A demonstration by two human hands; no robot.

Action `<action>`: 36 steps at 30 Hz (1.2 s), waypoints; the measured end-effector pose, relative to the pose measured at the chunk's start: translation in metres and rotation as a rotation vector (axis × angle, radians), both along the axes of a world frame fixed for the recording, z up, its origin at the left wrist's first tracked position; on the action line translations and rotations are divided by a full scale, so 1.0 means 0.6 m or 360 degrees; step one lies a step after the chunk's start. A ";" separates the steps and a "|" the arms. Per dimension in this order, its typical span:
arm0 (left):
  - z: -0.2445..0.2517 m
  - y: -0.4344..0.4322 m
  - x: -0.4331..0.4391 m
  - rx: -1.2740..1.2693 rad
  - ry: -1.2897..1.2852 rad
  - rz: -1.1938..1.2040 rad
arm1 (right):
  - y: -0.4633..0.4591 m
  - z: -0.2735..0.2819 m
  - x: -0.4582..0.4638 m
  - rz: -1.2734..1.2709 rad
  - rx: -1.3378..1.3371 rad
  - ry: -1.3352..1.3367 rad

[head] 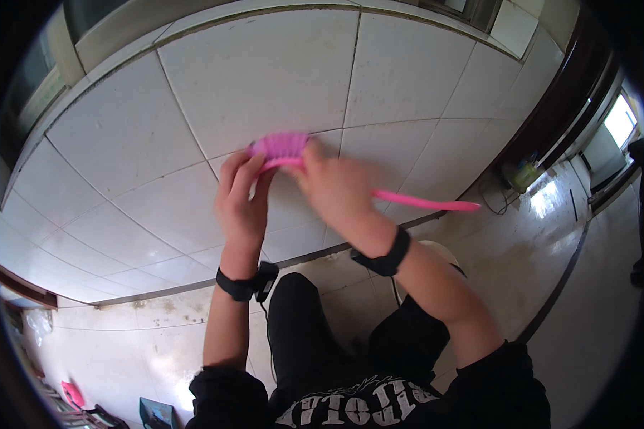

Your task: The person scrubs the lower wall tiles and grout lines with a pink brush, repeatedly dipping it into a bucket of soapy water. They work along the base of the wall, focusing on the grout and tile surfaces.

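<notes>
A pink brush (282, 146) with purple-pink bristles is in front of the white tiled wall (257, 69). My left hand (241, 195) grips the left end of its head, fingers over the edge. At the head's right end, the fingers of my right hand (335, 187) close around the brush. A pink handle (429, 201) sticks out to the right from beneath the right hand, which hides where it meets the head. The bristles and right fingers are slightly blurred. Whether the brush touches the wall, I cannot tell. Black bands are strapped around both wrists.
Beside my right forearm, a pale rounded rim (440, 251) is partly hidden. A yellow-green container (525, 177) with a cord stands by the dark door frame. A blue dustpan (158, 413) and a pink item (72, 394) lie at lower left. Window frames edge the wall's top.
</notes>
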State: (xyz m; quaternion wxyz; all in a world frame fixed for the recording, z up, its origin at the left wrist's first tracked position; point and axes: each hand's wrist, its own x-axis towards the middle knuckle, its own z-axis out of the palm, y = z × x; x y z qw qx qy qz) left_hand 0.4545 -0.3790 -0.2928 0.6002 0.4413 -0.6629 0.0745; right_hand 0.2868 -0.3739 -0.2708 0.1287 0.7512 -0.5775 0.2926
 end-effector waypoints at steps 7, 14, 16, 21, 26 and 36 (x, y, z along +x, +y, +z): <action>-0.078 0.058 0.073 0.0309 -0.0141 0.0082 | 0.032 -0.074 0.085 0.0254 0.0381 -0.0127; -0.025 -0.004 0.101 -0.0024 -0.0049 0.0109 | -0.011 -0.042 0.085 0.0283 -0.0199 -0.0258; -0.072 0.011 0.096 -0.0055 -0.0237 0.0062 | -0.006 -0.085 0.085 0.0305 0.0016 -0.0239; -0.159 0.057 0.060 0.0430 -0.0277 0.0098 | 0.038 -0.152 0.067 0.0273 0.0357 -0.0279; -0.048 0.008 0.080 0.0098 -0.0094 0.0152 | 0.008 -0.055 0.060 0.0320 -0.0151 -0.0393; -0.254 0.069 0.062 0.0699 -0.0173 0.0182 | 0.046 -0.238 0.082 0.0191 0.0379 -0.0277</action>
